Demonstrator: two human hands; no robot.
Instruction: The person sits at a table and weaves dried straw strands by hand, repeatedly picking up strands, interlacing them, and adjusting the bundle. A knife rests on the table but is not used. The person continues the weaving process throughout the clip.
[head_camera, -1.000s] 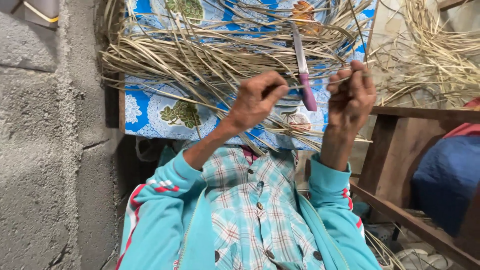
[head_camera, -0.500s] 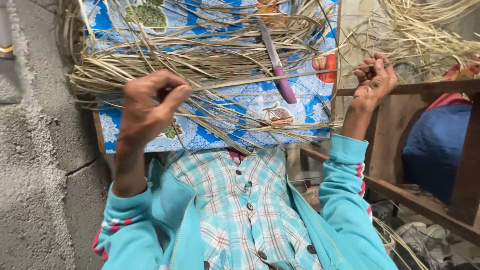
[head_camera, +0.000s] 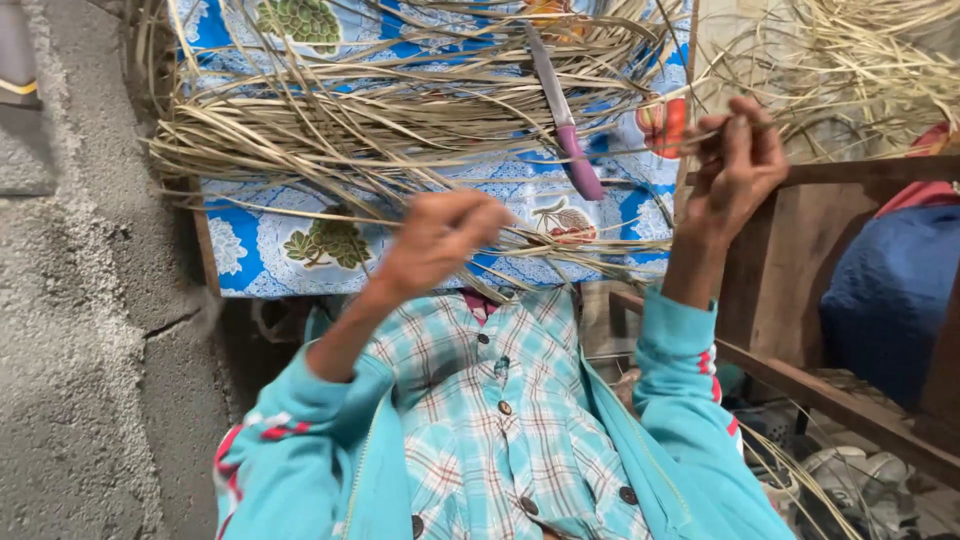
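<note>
A heap of dry straw-coloured grass strips (head_camera: 400, 110) lies across a table covered with a blue and white fruit-patterned cloth (head_camera: 250, 250). A knife with a purple handle (head_camera: 565, 125) rests on the strips. My left hand (head_camera: 440, 240), blurred, is closed over the near edge of the heap, pinching strips. My right hand (head_camera: 735, 165) is raised at the table's right edge, its fingers pinched on a thin strip that runs left into the heap. Turquoise sleeves and a checked shirt fill the bottom of the view.
A rough grey concrete wall (head_camera: 80, 330) stands close on the left. To the right is a wooden frame (head_camera: 800, 270) with a blue bundle (head_camera: 890, 290) inside it, and more loose strips (head_camera: 860, 70) are piled behind it at the upper right.
My left hand has swung from the heap's left side toward the middle. My right hand stays raised at the table's right edge, still pinching a strip.
</note>
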